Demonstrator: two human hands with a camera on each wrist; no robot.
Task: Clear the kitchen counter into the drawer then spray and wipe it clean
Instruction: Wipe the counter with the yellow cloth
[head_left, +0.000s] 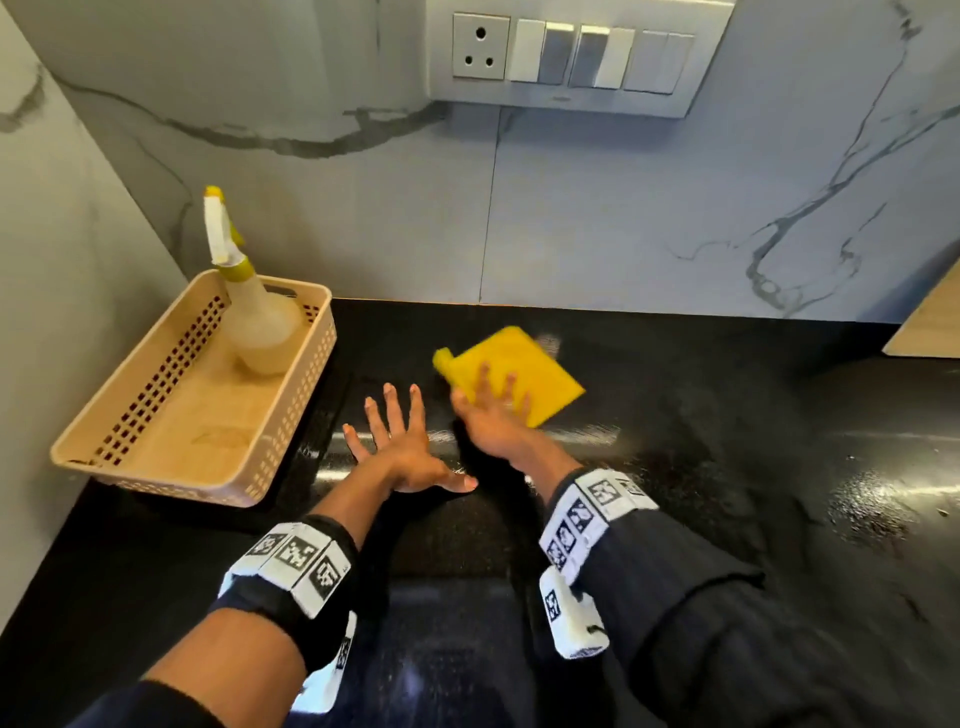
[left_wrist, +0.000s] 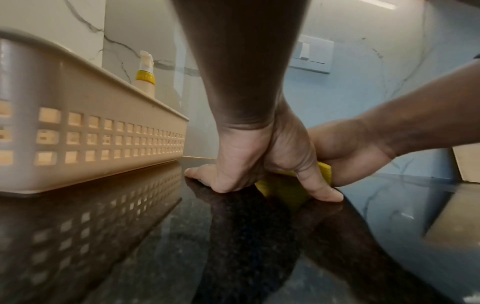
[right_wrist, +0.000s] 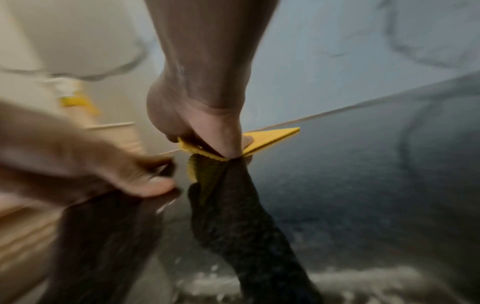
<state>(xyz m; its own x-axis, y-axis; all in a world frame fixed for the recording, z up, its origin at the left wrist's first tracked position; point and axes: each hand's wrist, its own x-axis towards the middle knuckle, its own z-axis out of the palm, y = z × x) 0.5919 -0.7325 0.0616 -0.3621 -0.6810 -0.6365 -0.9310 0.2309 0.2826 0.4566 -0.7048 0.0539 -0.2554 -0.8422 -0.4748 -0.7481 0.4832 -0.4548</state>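
No readable text, brand, number or sign anywhere. Only markings: black-and-white square coded marker tiles on the white-and-black wristbands in the head view; patterns, not letters, can't be decoded. Translucent spray bottle with yellow collar shows no legible label. Beige perforated plastic basket has a faint embossed mark on its floor, too blurred to read. White wall switch-and-socket plate carries no print. Wrist views: nothing legible, right one motion-blurred.
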